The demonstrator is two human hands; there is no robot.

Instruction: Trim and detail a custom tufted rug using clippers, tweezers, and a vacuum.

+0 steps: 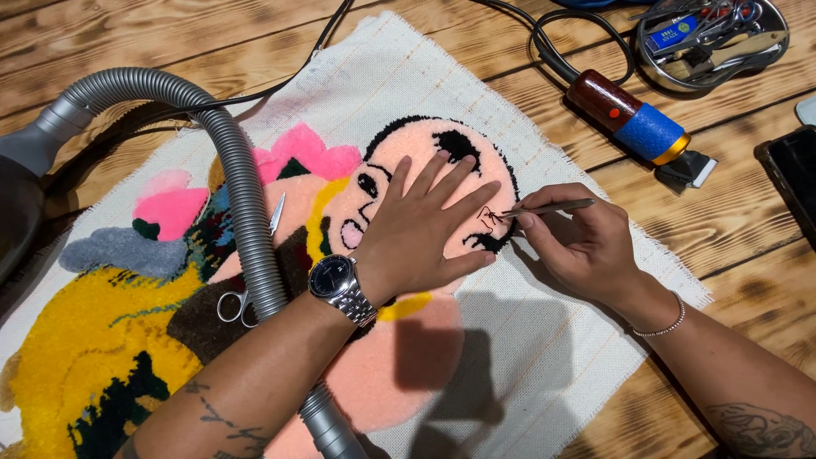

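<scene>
A tufted rug with a cartoon figure in pink, yellow, brown and black lies on white backing cloth over a wooden floor. My left hand, with a silver wristwatch on the wrist, presses flat with spread fingers on the figure's pink face. My right hand, with a thin bracelet, pinches a slim metal tool. The tool's tip touches black yarn at the right edge of the face, just beyond my left fingertips.
A grey ribbed vacuum hose crosses the rug's left part. Scissors lie beside it. An electric clipper with a red and blue body and its cable lie at top right, near a round metal tray of tools. A dark phone lies at right.
</scene>
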